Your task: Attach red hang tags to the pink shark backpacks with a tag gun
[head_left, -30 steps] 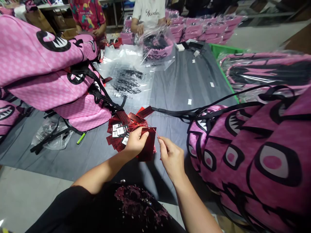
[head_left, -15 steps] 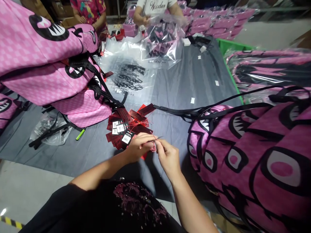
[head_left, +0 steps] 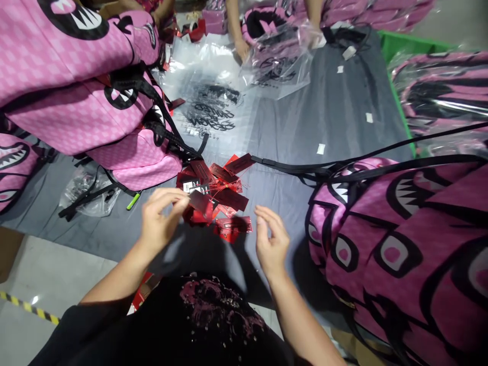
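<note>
My left hand [head_left: 162, 218] pinches the edge of a dark red hang tag [head_left: 201, 203] between thumb and fingers, at the left side of a pile of red hang tags [head_left: 232, 197]. Black tags with white labels [head_left: 191, 187] lie partly covered in that pile, among thin red strings. To the right, my right hand [head_left: 272, 241] is raised with its fingers curved and the thumb a little apart; nothing shows in it. Between my hands, a glossy red tag [head_left: 233, 224] lies at the near edge of the pile.
Pink backpacks [head_left: 76, 117] are stacked on the left, and more pink backpacks [head_left: 381, 239] stand on the right, a black strap [head_left: 290, 165] reaching the tags. Clear printed bags [head_left: 217, 107] lie ahead. Across the grey table, a co-worker's hand [head_left: 242, 50] is by a bagged backpack.
My hands, together over a tag half a second ago, have parted. The left moved left and grips a dark red tag; the right let go. The view has tilted down.
</note>
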